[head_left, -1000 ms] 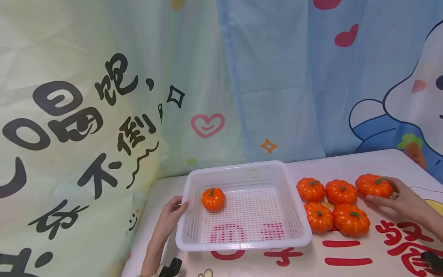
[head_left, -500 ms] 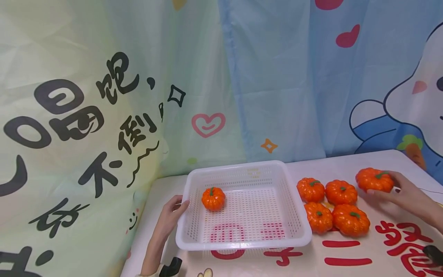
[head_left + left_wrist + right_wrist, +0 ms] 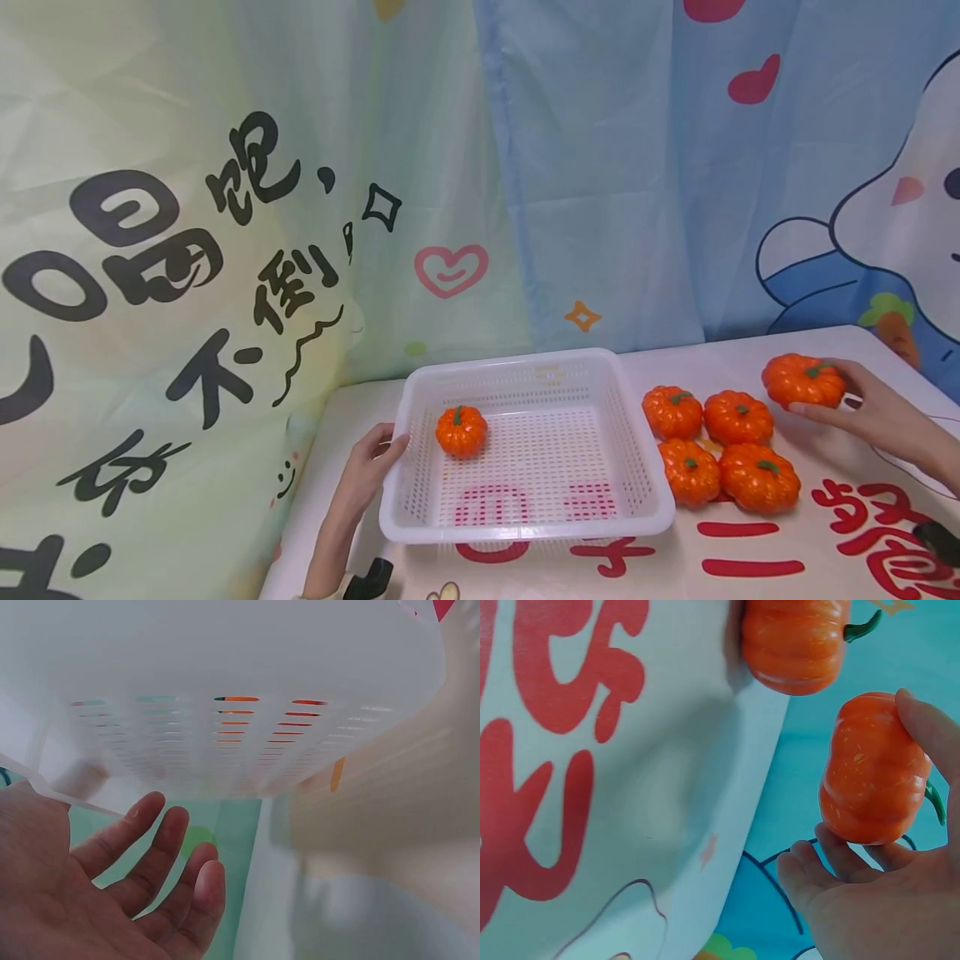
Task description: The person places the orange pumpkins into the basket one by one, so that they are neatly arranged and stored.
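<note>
My right hand (image 3: 881, 408) grips a small orange toy pumpkin (image 3: 804, 380) with a green stem, thumb on one side and fingers on the other. It hangs above the table, as the shadow under it in the right wrist view shows. My left hand (image 3: 369, 467) holds the left rim of a white plastic basket (image 3: 517, 533); the thumb lies at the rim and the fingers (image 3: 154, 855) spread outside the wall. Inside the basket, toward its left, lies one toy pumpkin (image 3: 461, 432). Right of the basket, several more pumpkins (image 3: 738, 417) sit grouped on the table.
The table (image 3: 750, 592) wears a pale cover with red printed characters. Behind it hangs a printed curtain (image 3: 600, 208), close to the table's back edge. The basket's right wall stands close beside the grouped pumpkins.
My right hand has lifted its pumpkin off the table and carried it up and slightly left. My left hand and the basket have stayed put.
</note>
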A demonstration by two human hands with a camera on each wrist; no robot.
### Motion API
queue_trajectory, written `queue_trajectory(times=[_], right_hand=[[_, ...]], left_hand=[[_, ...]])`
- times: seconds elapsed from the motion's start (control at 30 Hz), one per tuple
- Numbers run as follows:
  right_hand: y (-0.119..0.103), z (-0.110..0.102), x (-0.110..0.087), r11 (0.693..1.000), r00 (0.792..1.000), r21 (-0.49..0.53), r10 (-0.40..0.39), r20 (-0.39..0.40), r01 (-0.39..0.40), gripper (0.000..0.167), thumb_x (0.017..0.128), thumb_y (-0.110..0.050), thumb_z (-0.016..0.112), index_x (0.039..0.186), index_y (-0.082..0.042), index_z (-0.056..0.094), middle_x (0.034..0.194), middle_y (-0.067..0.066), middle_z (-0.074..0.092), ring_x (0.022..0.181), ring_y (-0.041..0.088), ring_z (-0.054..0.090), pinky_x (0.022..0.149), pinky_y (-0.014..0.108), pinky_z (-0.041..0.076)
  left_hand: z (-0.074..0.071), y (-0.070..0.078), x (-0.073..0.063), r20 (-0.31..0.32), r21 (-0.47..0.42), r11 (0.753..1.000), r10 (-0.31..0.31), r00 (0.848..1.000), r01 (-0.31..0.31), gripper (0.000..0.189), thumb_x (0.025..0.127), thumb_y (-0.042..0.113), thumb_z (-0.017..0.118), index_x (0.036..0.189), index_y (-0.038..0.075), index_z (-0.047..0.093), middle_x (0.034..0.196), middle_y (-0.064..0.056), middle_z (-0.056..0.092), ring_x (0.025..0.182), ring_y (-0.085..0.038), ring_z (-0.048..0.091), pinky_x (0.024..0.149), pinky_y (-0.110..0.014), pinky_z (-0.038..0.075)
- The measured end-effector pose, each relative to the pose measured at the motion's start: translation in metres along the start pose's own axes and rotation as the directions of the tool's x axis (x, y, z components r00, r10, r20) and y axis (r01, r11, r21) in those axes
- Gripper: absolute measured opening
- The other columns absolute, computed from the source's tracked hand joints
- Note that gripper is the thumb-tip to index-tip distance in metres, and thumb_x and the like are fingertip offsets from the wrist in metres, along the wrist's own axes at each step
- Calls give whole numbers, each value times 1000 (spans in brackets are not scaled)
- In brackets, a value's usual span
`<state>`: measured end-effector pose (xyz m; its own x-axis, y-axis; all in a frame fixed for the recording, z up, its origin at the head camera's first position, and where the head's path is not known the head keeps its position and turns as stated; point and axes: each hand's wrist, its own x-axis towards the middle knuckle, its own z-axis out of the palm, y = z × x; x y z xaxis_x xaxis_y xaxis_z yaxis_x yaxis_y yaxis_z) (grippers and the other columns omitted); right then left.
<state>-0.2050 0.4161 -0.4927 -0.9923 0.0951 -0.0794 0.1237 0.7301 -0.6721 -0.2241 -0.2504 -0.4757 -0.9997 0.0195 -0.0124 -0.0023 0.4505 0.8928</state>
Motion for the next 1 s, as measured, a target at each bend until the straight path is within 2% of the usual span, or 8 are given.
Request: queue_trajectory(times=[0.13,0.3,0.6,1.0], right_hand=[[-13,-6,-3,999,999,16,-33,24,33,99,99,-43,60,151,15,-2,145,47,11,127,65,19,91,81,36],[-30,-8,-9,999,998,2,-51,31,51,96,99,-39,62,151,15,1,145,46,14,126,64,22,93,79,38],[-49,-7,-15,995,994,11,-98,45,97,94,98,-34,65,151,15,4,147,45,16,125,63,25,93,77,41],[-74,-5,-14,994,990,1,-108,91,109,97,97,-38,65,153,12,5,147,44,18,126,62,25,91,74,46]], left_hand=[[0,-1,0,-3,-1,1000,-1,1000,1,33,98,33,65,123,11,65,120,-12,67,104,-24,63,82,-30,57],[0,-2,0,-15,4,1000,-9,1000,9,30,99,30,64,124,12,65,121,-12,67,104,-25,63,84,-35,58],[0,-2,1,-17,-11,1000,-17,1000,17,30,99,31,64,123,13,65,119,-12,68,101,-24,64,82,-35,60],[1,-2,2,-10,-19,999,-33,999,33,30,100,29,63,124,13,65,120,-11,67,102,-24,64,83,-35,59]])
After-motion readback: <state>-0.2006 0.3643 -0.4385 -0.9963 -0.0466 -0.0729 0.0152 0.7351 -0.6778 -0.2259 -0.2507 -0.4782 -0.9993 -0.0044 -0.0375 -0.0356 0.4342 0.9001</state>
